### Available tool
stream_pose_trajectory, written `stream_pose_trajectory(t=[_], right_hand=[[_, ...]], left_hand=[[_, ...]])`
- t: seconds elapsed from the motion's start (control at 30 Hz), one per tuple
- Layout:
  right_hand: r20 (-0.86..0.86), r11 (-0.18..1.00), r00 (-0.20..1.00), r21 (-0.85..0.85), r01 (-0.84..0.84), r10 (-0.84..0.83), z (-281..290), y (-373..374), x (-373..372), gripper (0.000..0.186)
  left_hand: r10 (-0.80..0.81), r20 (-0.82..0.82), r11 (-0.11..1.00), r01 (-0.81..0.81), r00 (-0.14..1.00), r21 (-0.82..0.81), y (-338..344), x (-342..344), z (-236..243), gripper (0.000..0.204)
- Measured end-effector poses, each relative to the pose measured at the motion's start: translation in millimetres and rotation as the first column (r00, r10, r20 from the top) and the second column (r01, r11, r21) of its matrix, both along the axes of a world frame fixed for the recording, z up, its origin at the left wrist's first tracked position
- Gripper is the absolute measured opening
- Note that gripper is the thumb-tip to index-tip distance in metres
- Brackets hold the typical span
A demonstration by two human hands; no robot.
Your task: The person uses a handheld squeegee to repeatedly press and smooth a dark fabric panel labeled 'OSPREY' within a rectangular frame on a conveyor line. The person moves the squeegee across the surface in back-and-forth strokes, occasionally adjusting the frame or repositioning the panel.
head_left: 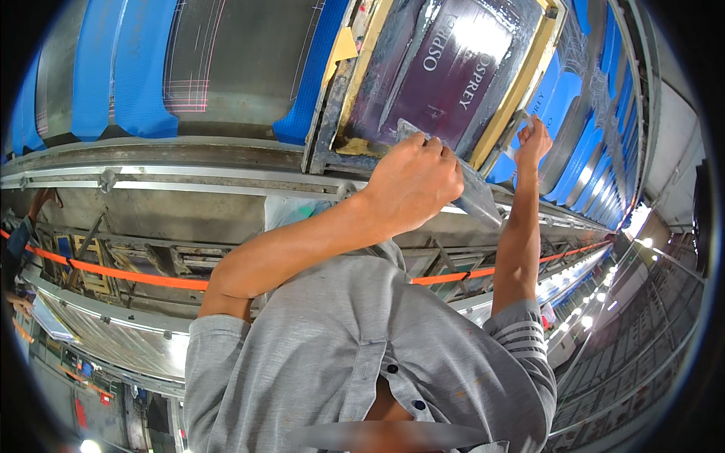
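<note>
My left hand [423, 177] is closed around a grey, ink-smeared squeegee [480, 199]. The squeegee lies slantwise across the near end of a screen-printing frame [521, 90], its far end over the mesh. Purple ink coats the mesh [400, 83], and pale lettering shows through it. To the right, my right hand [533, 142] has its fingers curled just outside the frame's right side. A small whitish piece shows at those fingers; its kind is unclear. Blue fabric pieces [557, 98] lie beyond the frame, some bearing dark print.
A long printing table with a metal rail [226, 177] along its near edge carries more blue fabric [140, 75] at left. Behind me runs an orange strap [136, 278], with another long table [113, 317] past it. At far left another person's hand [47, 198] shows.
</note>
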State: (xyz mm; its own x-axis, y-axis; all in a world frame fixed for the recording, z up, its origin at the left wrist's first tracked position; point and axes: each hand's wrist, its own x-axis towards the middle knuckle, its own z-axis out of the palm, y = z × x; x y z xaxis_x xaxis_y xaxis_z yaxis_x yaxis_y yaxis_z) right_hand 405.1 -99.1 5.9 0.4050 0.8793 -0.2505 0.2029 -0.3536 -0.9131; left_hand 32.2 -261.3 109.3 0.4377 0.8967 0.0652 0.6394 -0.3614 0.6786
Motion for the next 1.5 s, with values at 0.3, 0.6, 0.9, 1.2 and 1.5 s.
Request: stream_pose_trajectory(t=[0.3, 0.6, 0.9, 1.2, 1.5], right_hand=[[0.631, 0.936, 0.735, 0.040, -0.349, 0.247, -73, -18, -5, 0.010], [0.334, 0.991, 0.941, 0.100, -0.090, 0.051, -68, 14, -70, 0.035], [0.310, 0.980, 0.947, 0.146, -0.136, 0.085, -55, 76, -17, 0.036], [0.074, 0.990, 0.992, 0.091, -0.108, 0.102, -132, 49, 3, 0.035], [0.306, 0.992, 0.948, 0.056, -0.110, 0.088, -95, 56, -32, 0.036]], left_hand=[[0.027, -0.020, 0.998, -0.028, 0.999, -0.064, -8, -20, -36, 0.031], [0.103, -0.067, 0.995, -0.102, 0.992, 0.016, 18, -13, -63, 0.041], [0.186, -0.157, 0.982, -0.189, 0.970, -0.002, 36, 30, -59, 0.046], [0.220, -0.069, 0.975, -0.222, 0.973, -0.024, 21, 52, -114, 0.036], [0.261, -0.100, 0.964, -0.264, 0.960, -0.026, 10, 47, -134, 0.040]])
